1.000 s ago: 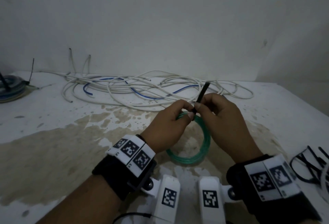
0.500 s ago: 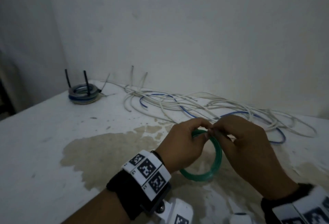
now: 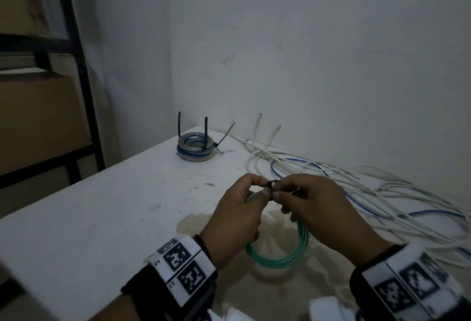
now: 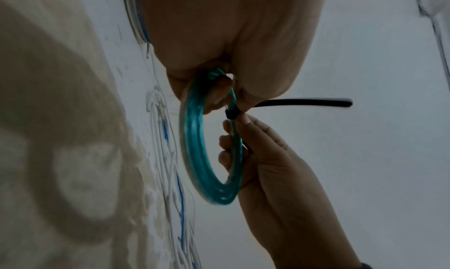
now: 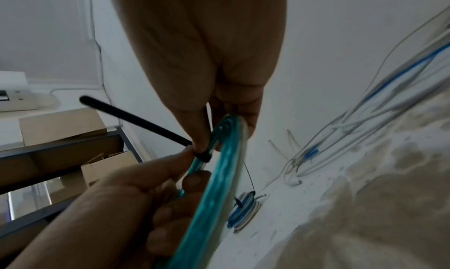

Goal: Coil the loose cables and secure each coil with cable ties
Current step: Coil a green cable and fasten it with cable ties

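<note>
Bare tabletop (image 3: 107, 208) left of the hands; loose cables (image 3: 369, 193) right, tied coil (image 3: 195, 148) at the far corner.

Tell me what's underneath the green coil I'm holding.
The green coil hangs over a stained patch of the white table. Both hands cover the coil's top, so the table below that part is hidden.

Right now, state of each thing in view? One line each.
Green translucent cable coil: coiled, held off the table by both hands.
Black plastic cable tie: cinched round the coil, tail sticking out.
Left hand: grips the coil beside the tie.
Right hand: grips the coil.
Stacked blue and grey coils: tied, lying on the white table.
White and blue cables: loose, uncoiled.
</note>
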`<state>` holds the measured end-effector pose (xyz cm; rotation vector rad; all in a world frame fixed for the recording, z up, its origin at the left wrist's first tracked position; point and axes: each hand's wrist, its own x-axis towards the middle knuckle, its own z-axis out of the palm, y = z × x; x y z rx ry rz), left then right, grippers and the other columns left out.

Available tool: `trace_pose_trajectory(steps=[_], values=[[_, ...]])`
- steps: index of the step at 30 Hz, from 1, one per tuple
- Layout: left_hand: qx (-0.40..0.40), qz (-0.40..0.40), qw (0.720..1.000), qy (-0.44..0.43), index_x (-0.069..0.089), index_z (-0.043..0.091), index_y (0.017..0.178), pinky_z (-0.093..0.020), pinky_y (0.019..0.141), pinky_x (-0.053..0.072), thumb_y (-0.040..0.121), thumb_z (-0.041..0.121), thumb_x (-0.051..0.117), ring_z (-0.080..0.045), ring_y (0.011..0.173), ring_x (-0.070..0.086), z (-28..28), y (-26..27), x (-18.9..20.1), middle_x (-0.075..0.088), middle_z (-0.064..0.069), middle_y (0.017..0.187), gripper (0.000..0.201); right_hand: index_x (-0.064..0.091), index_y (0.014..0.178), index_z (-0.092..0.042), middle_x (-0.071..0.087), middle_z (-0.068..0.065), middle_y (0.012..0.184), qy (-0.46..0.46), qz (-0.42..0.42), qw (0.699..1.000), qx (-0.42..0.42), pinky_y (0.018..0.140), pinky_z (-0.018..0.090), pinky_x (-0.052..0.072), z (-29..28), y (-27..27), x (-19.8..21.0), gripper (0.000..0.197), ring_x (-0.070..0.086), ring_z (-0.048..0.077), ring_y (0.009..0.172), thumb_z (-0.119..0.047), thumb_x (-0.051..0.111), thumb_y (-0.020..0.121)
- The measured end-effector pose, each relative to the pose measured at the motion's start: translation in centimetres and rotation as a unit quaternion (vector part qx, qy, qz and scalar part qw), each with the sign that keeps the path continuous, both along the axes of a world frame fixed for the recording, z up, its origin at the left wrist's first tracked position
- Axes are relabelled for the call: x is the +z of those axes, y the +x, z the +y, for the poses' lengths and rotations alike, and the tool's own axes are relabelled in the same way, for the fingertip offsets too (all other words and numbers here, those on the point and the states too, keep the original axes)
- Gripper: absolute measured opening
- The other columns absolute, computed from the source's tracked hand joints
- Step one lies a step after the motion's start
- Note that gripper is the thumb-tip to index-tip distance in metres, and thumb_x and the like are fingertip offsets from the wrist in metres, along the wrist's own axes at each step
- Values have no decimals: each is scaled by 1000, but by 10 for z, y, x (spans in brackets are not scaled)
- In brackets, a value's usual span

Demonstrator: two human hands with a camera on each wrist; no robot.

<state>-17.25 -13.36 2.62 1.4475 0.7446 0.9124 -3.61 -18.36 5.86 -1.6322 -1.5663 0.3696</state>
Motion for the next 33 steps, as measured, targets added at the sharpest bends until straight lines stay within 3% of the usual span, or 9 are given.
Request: trace_pose_trajectory(steps=[5,10,12,15,17,20,23,29,33], values=[[-11,67,998,3,60,12,97,-27,52,44,95,26,53,-15,51,53,27,-28,2,56,-4,62,16,75,81,-19,65,-8,55,-69,0,997,43,47,6,39,28,-12,3,9,58,-4,50,-20,67,85],[-45,108,993,-3,59,7,104,-32,74,55,99,23,46,-18,74,65,48,-43,9,69,-13,89,21,75,79,-18,67,-5,58,-99,24,994,51,52,12,45,50,-17,2,10,60,1,55,-17,68,84],[-42,93,995,-9,58,13,110,-35,78,56,101,21,42,-21,78,65,51,-43,10,68,-16,97,20,75,79,-18,66,-6,58,-104,23,993,57,51,12,45,58,-19,1,10,58,-1,53,-17,68,85],[-18,124,989,81,66,28,101,-29,77,58,98,16,48,-13,77,68,60,-44,8,71,-4,91,22,74,78,-15,66,-4,59,-109,13,991,76,49,11,43,67,-21,4,8,56,-1,48,-21,71,83],[-36,152,982,109,71,28,98,-29,76,58,93,14,56,-12,78,70,67,-49,8,73,-4,87,21,71,76,-12,67,-2,59,-119,5,989,88,50,13,44,72,-19,6,11,55,0,48,-22,74,80],[-87,107,990,10,72,9,104,-27,70,59,87,6,62,-16,78,71,77,-57,10,73,-13,93,19,71,74,-11,70,3,64,-139,8,985,105,55,18,47,80,-16,7,10,58,7,52,-19,76,78],[-79,56,994,-58,69,-2,105,-22,65,55,85,-2,62,-18,77,71,84,-60,8,72,-18,92,21,70,74,-6,69,6,64,-141,82,980,112,57,21,47,87,-12,3,9,58,12,54,-13,75,78],[-13,7,998,-62,69,-4,99,-20,63,54,85,-3,59,-16,72,70,91,-62,3,72,-14,84,17,70,86,-4,71,7,77,-122,210,966,87,63,25,55,101,-15,-8,16,65,16,63,-20,69,84],[125,-146,980,-48,67,-2,92,-19,64,56,89,-5,53,-10,69,69,122,-73,21,73,-6,78,15,68,88,-8,69,7,85,-70,298,952,-27,67,35,56,104,-6,-28,29,66,22,74,-34,58,91]])
